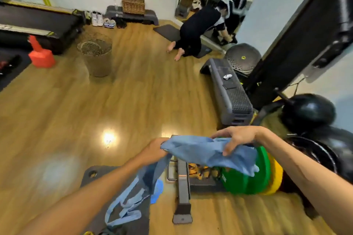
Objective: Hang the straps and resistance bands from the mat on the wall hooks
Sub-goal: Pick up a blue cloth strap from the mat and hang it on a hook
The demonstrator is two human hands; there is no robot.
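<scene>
Trailing loops of the light-blue fabric strap [202,151] dangle at six o'clock over the dark foam mat [95,175]; left hand [152,149] fisted on one end, right hand [236,138] pinching the other at two o'clock. Gathering step, I'd say; hooks unseen, so next comes turning to find them.

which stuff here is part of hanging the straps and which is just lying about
Part of the job:
- blue fabric band, held by the left hand and right hand
- its strap loops trailing onto the dark mat

Just lying about:
- green weight plate
- wicker bin
- grey step platform
- red cone
- shoes
</scene>
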